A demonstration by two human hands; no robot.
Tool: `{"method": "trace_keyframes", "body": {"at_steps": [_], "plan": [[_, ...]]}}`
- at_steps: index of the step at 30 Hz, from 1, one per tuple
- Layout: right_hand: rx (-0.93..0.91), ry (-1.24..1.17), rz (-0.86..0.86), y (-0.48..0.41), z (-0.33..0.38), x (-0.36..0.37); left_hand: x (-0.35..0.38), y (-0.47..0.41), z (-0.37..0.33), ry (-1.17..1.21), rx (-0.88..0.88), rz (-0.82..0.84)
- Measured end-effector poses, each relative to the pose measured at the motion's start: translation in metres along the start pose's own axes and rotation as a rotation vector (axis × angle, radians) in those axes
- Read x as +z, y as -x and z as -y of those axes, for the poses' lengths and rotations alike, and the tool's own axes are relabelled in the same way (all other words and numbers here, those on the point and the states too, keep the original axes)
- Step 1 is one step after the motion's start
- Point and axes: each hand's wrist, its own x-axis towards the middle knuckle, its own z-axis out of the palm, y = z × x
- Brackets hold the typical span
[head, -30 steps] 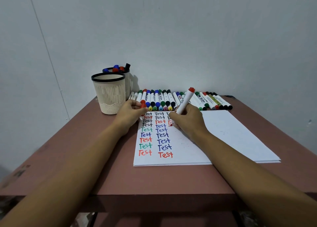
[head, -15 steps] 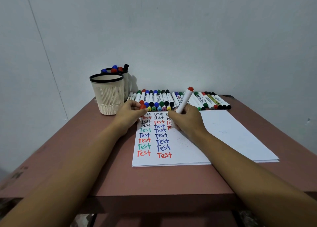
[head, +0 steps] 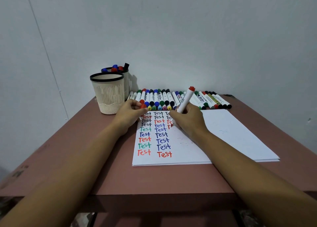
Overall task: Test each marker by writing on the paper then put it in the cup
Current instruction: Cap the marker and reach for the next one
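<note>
My right hand (head: 188,119) grips a white marker with a red end (head: 185,98), its tip down on the paper (head: 223,134) beside red letters in the third column. The sheet carries columns of the word "Test" in black, red, blue and green. My left hand (head: 130,115) rests at the paper's top left corner and pinches the red cap (head: 142,106). A cream mesh cup with a black rim (head: 108,94) stands left of that hand, showing nothing inside from here. Behind it a second cup (head: 126,82) holds several markers.
A row of several capped markers (head: 171,99) lies along the wall behind the paper. The brown table (head: 154,180) ends close to me at its front edge, and the grey wall closes off the back.
My right hand has written a little further on the red letters and shifted slightly down the third column. My left hand has stayed in place with the cap.
</note>
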Motion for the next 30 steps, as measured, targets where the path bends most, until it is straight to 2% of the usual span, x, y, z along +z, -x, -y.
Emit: {"method": "trace_keyframes", "body": {"at_steps": [7,13,30], "plan": [[0.019,-0.021,0.01,0.0006,0.001,0.0005,0.0002,-0.0005,-0.0002,-0.001,-0.001,-0.002],[-0.011,0.012,-0.085,0.0008,0.0021,-0.0018,0.0,-0.0008,0.0,-0.012,-0.002,0.0],[0.014,0.029,-0.079,0.0013,0.0034,-0.0014,-0.0001,-0.0006,0.0,-0.044,0.002,-0.002]]}}
